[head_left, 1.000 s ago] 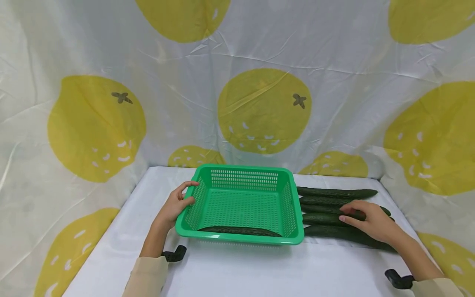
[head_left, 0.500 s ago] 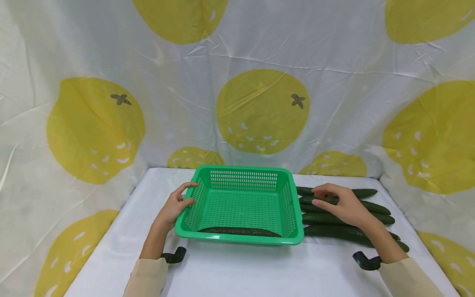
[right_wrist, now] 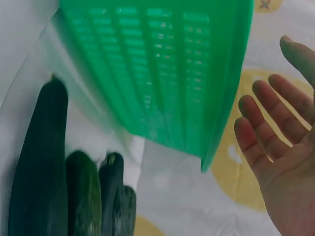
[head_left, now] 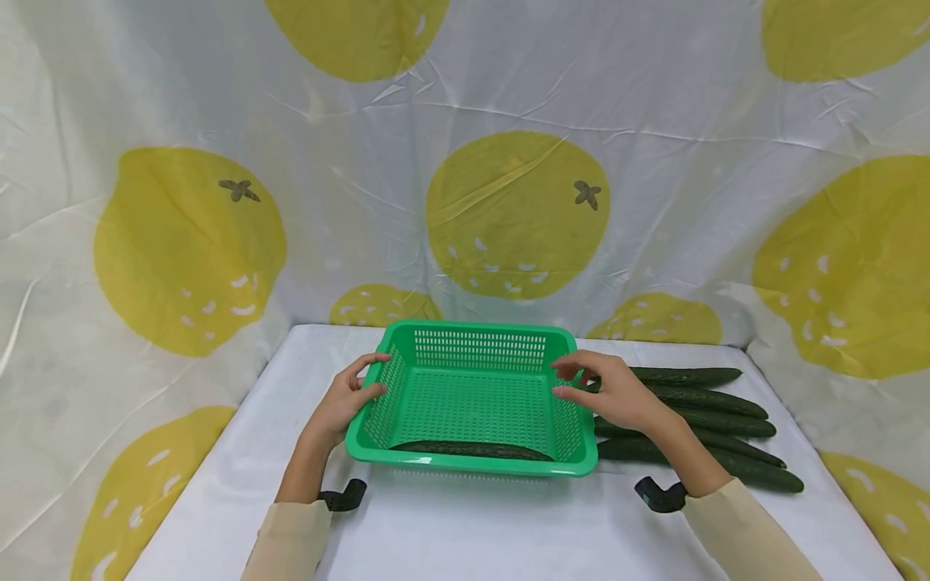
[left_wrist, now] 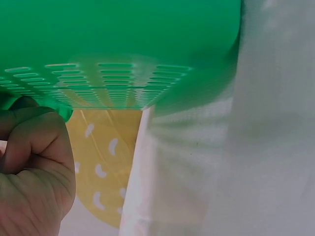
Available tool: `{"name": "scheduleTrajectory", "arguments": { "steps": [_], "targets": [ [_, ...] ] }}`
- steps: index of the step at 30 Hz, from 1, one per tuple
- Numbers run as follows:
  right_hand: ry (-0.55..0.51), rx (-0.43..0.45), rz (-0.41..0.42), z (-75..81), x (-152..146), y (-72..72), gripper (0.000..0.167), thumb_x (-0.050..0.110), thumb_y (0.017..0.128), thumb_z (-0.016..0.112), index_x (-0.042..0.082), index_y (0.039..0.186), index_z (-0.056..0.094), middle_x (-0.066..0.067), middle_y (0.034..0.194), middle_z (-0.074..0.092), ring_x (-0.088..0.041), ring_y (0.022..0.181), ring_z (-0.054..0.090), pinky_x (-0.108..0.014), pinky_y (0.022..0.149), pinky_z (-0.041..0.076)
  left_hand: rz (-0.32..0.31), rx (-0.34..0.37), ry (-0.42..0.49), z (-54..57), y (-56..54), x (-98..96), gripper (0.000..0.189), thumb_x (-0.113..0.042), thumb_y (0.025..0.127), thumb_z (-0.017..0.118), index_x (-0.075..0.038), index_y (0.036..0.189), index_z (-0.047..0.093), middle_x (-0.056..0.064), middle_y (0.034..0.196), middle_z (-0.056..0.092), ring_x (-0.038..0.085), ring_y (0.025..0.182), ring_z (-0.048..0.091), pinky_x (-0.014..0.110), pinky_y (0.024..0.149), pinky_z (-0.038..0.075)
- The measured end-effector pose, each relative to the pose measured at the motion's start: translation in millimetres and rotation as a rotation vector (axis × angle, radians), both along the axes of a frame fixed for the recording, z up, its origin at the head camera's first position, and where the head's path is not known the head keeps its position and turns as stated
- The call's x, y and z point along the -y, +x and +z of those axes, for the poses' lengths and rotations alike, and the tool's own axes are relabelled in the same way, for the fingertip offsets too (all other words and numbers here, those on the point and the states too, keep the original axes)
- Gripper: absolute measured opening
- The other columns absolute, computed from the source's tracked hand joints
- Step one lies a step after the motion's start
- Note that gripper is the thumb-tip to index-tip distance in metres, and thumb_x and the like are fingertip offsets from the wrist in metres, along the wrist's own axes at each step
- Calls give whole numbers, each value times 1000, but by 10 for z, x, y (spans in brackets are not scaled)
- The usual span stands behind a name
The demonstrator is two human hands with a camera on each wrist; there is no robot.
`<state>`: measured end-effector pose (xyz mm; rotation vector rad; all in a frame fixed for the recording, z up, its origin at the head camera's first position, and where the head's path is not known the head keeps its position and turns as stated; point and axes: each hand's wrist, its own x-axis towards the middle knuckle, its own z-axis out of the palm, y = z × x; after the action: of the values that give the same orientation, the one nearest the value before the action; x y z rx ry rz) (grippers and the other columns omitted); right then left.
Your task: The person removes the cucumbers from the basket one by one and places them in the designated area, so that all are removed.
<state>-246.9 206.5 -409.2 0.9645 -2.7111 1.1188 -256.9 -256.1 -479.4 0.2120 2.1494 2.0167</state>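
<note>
A green plastic basket (head_left: 472, 466) with slotted walls sits mid-table. One cucumber (head_left: 472, 450) lies inside it along the near wall. My left hand (head_left: 347, 403) grips the basket's left rim, its curled fingers (left_wrist: 39, 137) also showing in the left wrist view. By the right rim hovers my right hand (head_left: 613, 393), thumb and fingers spread and holding nothing. The right wrist view shows that hand (right_wrist: 285, 142) apart from the basket wall (right_wrist: 147, 64). Several more cucumbers (head_left: 715, 398) lie side by side to the right of the basket, partly behind the right hand and forearm.
The table has a white cloth (head_left: 465, 532). A hanging sheet with yellow lemon prints (head_left: 516, 218) encloses the back and sides. Each wrist carries a black camera mount, one on the left wrist (head_left: 345, 495) and one on the right wrist (head_left: 659, 495).
My right hand has moved left from over the cucumbers to the basket's right rim. The left hand, the basket and the cucumber inside stay where they were.
</note>
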Motion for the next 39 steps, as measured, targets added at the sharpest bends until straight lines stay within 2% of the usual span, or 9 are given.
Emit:
{"name": "scheduleTrajectory", "arguments": {
  "steps": [5, 9, 12, 19, 23, 28, 32, 35, 39],
  "targets": [
    [-13, 32, 56, 3, 264, -17, 39, 34, 97, 73, 18, 132, 66, 4, 118, 70, -17, 103, 66, -40, 86, 57, -6, 5, 8, 5, -3, -14, 56, -11, 102, 63, -11, 154, 40, 16, 81, 72, 35, 84, 77, 46, 72, 64],
    [-8, 91, 92, -14, 456, -27, 39, 38, 97, 73, 20, 131, 66, 6, 121, 69, -22, 107, 65, -44, 91, 55, -2, 9, 3, -1, -11, -28, 59, -18, 102, 65, -11, 155, 39, 20, 88, 73, 37, 89, 76, 48, 75, 64],
    [12, 111, 117, -45, 578, -40, 39, 40, 97, 72, 21, 131, 66, 7, 122, 68, -25, 110, 65, -42, 92, 55, 1, 13, 5, -9, -16, -33, 59, -19, 102, 66, -12, 155, 39, 22, 94, 74, 37, 91, 76, 49, 76, 64],
    [73, 126, 168, -67, 826, -37, 43, 40, 97, 72, 17, 132, 66, 4, 123, 69, -19, 109, 65, -44, 92, 56, 9, 13, 17, 2, -15, -32, 57, -12, 102, 63, -10, 154, 39, 15, 81, 72, 34, 84, 77, 47, 73, 64],
    [107, 173, 184, -90, 933, -45, 47, 44, 96, 72, 17, 134, 65, 5, 126, 68, -16, 110, 64, -44, 94, 56, 13, 9, 19, 18, -8, -26, 57, -10, 101, 63, -9, 153, 40, 12, 74, 70, 34, 81, 77, 47, 71, 64],
    [130, 227, 226, -160, 1029, -69, 50, 43, 97, 71, 15, 136, 63, 0, 129, 67, -25, 113, 65, -45, 95, 57, 17, 11, 19, 16, 0, -20, 57, -8, 101, 62, -9, 153, 40, 14, 78, 72, 35, 84, 77, 47, 72, 64],
    [136, 269, 263, -225, 1077, -80, 51, 40, 97, 71, 12, 138, 61, -10, 130, 67, -35, 116, 64, -50, 96, 56, 22, 8, 14, 2, -3, -18, 56, -6, 100, 61, -10, 153, 41, 11, 75, 71, 34, 85, 77, 46, 73, 64],
    [157, 282, 279, -274, 1109, -85, 52, 39, 97, 72, 10, 139, 61, -15, 130, 66, -35, 116, 64, -52, 95, 56, 24, 5, 11, -6, -7, -16, 56, -4, 100, 60, -11, 152, 42, 10, 73, 70, 33, 84, 77, 45, 72, 64],
    [245, 262, 284, -339, 1154, -79, 55, 41, 96, 72, 9, 139, 61, -12, 128, 68, -30, 113, 66, -45, 93, 57, 22, -1, 12, -9, -11, -9, 56, -3, 99, 60, -10, 152, 42, 10, 74, 71, 32, 83, 77, 44, 71, 64]
  ]
}}
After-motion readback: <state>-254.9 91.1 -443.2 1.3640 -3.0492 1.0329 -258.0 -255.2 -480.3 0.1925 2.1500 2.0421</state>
